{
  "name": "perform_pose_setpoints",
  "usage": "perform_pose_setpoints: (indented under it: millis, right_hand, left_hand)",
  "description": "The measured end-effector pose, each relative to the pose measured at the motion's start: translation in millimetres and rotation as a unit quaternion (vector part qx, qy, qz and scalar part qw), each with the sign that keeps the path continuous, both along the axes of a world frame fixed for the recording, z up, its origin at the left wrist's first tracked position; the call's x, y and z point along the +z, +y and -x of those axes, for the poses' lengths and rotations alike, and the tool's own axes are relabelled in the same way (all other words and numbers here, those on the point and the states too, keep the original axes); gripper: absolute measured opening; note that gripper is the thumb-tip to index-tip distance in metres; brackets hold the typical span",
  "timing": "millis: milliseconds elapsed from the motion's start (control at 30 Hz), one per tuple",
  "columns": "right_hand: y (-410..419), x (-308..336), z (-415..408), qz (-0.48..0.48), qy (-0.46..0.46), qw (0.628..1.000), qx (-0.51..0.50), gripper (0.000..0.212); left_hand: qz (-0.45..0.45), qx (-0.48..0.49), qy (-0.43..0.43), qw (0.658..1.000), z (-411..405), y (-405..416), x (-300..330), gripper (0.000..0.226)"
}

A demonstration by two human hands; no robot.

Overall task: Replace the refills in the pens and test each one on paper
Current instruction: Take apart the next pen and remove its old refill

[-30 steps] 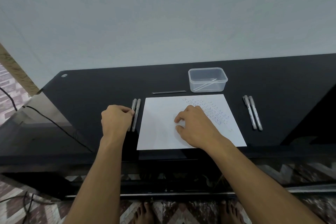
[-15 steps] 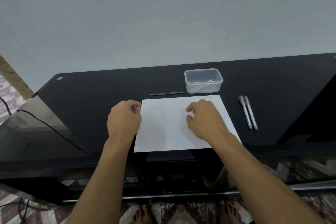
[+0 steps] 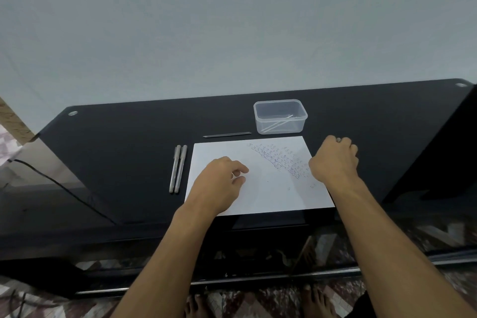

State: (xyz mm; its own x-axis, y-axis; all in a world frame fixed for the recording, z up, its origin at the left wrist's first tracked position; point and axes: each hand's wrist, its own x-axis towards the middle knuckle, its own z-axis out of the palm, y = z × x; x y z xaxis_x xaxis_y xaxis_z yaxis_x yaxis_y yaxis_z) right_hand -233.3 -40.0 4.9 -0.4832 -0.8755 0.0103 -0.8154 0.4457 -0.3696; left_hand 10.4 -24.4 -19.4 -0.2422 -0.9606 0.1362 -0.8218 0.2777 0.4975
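- So at this point the paper (image 3: 260, 178) sat flat on the black table (image 3: 129, 142), scribbles filling its upper right part.
- My left hand (image 3: 219, 183) rested on the sheet's left half, fingers loosely curled with nothing in them, fingertips touching the page.
- My right hand (image 3: 334, 160) was past the sheet's right edge, knuckles up, fingers curled down over the table. Whether it had hold of a pen under there, I honestly couldn't tell, since the back of the hand hid everything.
- Two pens (image 3: 177, 168) lay side by side just left of the paper, touching each other, near my left hand but not in contact with it.
- A thin dark refill (image 3: 227, 134) lay alone just past the paper's top edge, well clear of both hands.
- The clear plastic box (image 3: 280, 116) behind the paper had a couple of pale thin sticks in it, probably refills too.
- Handling-wise, I figured the pens were light, stiff and smooth, so likely to roll on that glossy top. Best bet was pinching one mid-barrel.
- The loose refill looked much skinnier and would be fiddly to lift off a flat, slick surface. I'd have gone at it with fingertips near one end, gently, since those can bend.
- The paper would slide easily, hence the left hand parked on it.
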Motion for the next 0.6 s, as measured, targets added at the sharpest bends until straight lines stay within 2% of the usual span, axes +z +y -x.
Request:
perform_pose_setpoints:
  millis: [233,600]
  right_hand:
    - [0.1,0.3,2.4,0.002,0.019,1.0,-0.007,0.049]
    - [-2.8,-0.7,0.3,0.042,-0.068,0.997,0.007,0.052]
  left_hand:
    - [0.008,0.003,0.013,1.0,0.4,-0.5,-0.1,0.021]
    - [0.008,0.003,0.014,1.0,0.9,0.7,2.9,0.021]
